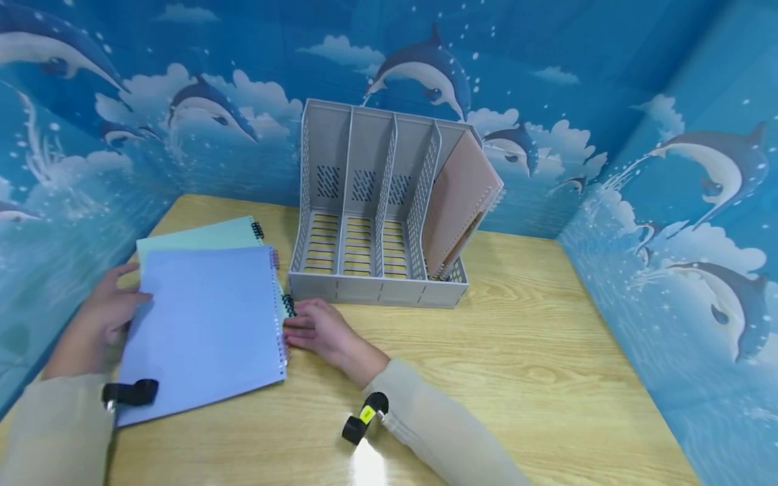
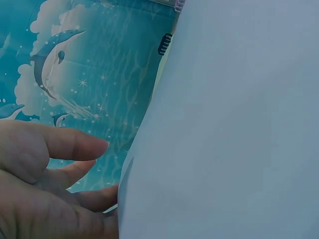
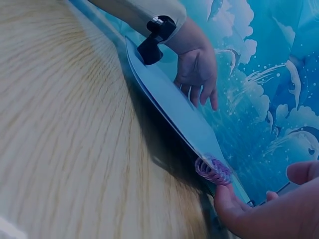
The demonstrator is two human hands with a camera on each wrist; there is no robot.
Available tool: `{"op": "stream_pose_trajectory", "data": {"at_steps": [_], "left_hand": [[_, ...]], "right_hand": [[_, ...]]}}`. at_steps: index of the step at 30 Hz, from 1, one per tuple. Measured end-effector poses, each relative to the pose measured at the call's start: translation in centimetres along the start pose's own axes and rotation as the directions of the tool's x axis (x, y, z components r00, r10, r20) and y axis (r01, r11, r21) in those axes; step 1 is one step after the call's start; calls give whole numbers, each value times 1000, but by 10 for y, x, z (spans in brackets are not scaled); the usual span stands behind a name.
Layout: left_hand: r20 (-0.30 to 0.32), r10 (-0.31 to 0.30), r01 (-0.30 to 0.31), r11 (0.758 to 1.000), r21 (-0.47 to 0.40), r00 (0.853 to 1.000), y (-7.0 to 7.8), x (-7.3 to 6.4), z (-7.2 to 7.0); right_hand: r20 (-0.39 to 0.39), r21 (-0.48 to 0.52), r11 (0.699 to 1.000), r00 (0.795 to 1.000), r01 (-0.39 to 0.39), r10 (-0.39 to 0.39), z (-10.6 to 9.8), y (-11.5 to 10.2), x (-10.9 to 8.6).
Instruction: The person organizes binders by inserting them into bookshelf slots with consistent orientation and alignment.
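A blue-violet spiral notebook (image 1: 206, 324) lies on top of a light green notebook (image 1: 200, 235) with black coils, at the table's left. More black coils show under its right side. My left hand (image 1: 115, 304) is at the blue notebook's left edge; in the left wrist view the fingers (image 2: 79, 144) are spread, with a lower one against the edge. My right hand (image 1: 325, 331) is at the coil side, fingers extended. In the right wrist view one fingertip (image 3: 225, 196) touches the purple coil (image 3: 213, 170), and another finger stands apart from it.
A grey file organizer (image 1: 377, 290) with several slots stands at the back middle. Pinkish-brown notebooks (image 1: 458, 196) lean in its rightmost slot. Dolphin-printed sheets (image 1: 668, 202) wall the wooden table (image 1: 535, 351) at the back and sides.
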State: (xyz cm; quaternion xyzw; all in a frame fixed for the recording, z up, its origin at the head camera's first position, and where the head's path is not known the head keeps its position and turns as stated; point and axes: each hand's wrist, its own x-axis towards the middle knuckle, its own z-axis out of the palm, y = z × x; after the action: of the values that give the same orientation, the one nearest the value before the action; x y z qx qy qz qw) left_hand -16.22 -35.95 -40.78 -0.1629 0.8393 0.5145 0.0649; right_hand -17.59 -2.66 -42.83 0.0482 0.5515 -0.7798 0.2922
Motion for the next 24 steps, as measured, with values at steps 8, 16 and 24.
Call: {"op": "stream_pose_trajectory", "data": {"at_steps": [8,16,24], "left_hand": [[-11,-1,1,997,-80,1000,0,-1,4],[-75,-19,11,995,-96,997,6,-4,8],[-117,-63,48,991,-126,991,5,-6,6]], "right_hand": [[-8,25,1000,1000,17,-17,4,2,1],[-1,39,999,1000,27,-27,5,4,1],[46,48,998,998,50,-53,5,4,2]]}}
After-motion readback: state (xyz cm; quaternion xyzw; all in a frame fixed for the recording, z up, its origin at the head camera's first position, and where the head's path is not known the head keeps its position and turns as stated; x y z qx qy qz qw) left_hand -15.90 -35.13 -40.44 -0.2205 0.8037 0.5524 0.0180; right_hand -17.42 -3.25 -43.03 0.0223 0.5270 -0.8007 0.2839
